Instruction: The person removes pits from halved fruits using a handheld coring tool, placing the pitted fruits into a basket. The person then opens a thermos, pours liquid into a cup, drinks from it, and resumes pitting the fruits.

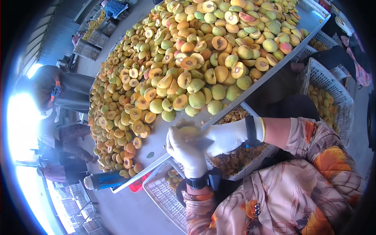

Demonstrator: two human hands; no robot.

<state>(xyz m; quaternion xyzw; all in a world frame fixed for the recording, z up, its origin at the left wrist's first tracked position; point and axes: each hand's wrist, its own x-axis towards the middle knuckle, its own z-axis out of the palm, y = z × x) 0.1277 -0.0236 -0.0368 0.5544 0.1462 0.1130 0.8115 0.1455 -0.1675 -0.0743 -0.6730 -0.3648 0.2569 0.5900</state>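
White gloves cover both of my hands, which meet over the table's near edge. My left hand [186,150] is wrapped round a yellowish fruit [188,132], with a dark band at its wrist. Against the same fruit, my right hand [219,139] is closed and blurred; whether it also holds a tool cannot be made out. Just beyond them, a large heap of halved fruit [188,62], many pieces showing brown pits or hollows, covers much of the metal table [156,145].
Below my hands is a crate [250,166] of small brown pieces. White crates [156,190] [329,84] with fruit stand at either side. A blue bottle [105,181] lies by the table corner. People stand at the left [74,92] and upper right.
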